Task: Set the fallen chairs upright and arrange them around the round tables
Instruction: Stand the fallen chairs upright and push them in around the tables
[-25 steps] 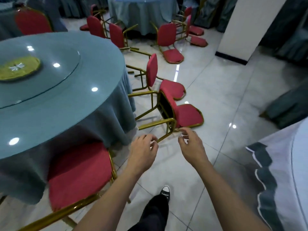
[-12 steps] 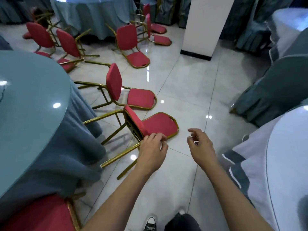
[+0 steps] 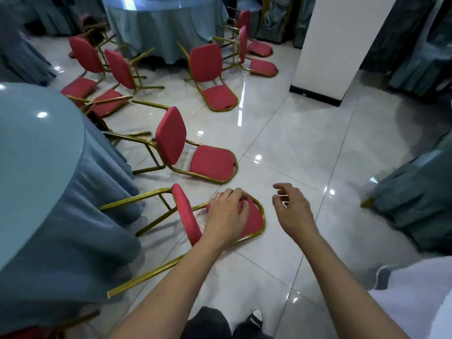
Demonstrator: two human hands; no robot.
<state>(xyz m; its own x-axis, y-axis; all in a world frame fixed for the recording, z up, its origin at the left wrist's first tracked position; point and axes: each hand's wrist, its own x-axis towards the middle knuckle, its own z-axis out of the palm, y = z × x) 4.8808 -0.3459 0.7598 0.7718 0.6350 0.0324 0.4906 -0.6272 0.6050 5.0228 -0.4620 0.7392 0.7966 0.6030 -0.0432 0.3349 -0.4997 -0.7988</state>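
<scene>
The nearest fallen chair (image 3: 255,222), red with a gold frame, lies on its back beside the blue-clothed round table (image 3: 36,167), legs pointing at the cloth. My left hand (image 3: 227,216) hovers over its backrest with loosely curled fingers, holding nothing. My right hand (image 3: 293,211) hangs in the air to the right of the chair, fingers relaxed and empty. A second fallen chair (image 3: 210,162) lies just beyond. Several more fallen chairs, such as (image 3: 220,94), lie around a far round table (image 3: 166,28).
A white pillar (image 3: 337,45) stands at the back right. Draped grey-blue furniture (image 3: 415,199) lines the right side, and a white-clothed table edge (image 3: 420,297) is at the lower right. Glossy tiled floor (image 3: 305,143) runs between them. My shoe (image 3: 254,316) is at the bottom.
I have stepped forward and turned right, so the nearest fallen chair is closer. My left hand has moved over its backrest and my right hand has spread out to the right.
</scene>
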